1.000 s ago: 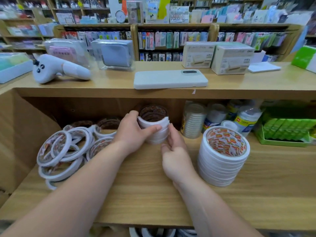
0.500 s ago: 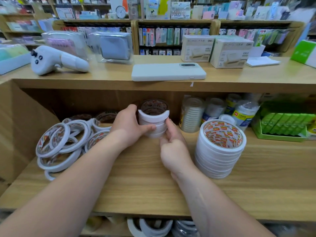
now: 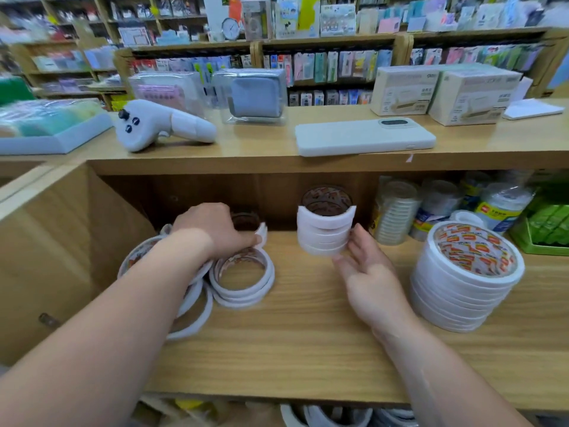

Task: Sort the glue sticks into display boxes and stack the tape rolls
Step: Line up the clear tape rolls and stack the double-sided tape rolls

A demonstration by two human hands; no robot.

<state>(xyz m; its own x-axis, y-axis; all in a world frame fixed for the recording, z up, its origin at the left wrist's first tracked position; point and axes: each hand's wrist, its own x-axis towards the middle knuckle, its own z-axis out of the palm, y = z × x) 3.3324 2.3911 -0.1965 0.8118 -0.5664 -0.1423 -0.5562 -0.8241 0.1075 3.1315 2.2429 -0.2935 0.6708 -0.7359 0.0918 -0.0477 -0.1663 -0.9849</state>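
On the lower shelf [image 3: 308, 334], the loose tape rolls [image 3: 243, 274] are lying in an overlapping heap at the far left. These thin rings are probably light and a little springy, best taken by the rim with a thumb inside the core. The left hand [image 3: 212, 229] is reaching over them and seems to be pinching a small roll [image 3: 262, 232] by its edge, though blur is hiding the fingertips. In the middle the narrow stack [image 3: 323, 232] is standing slightly uneven and looks easy to topple, so it is asking for a steadying touch at its side. The right hand [image 3: 369, 275] is lying relaxed, straight fingers just touching it. Further right the wide stack [image 3: 462, 282] is sitting squat and stable, and the green glue sticks [image 3: 548, 232] are waiting in their box at the edge.
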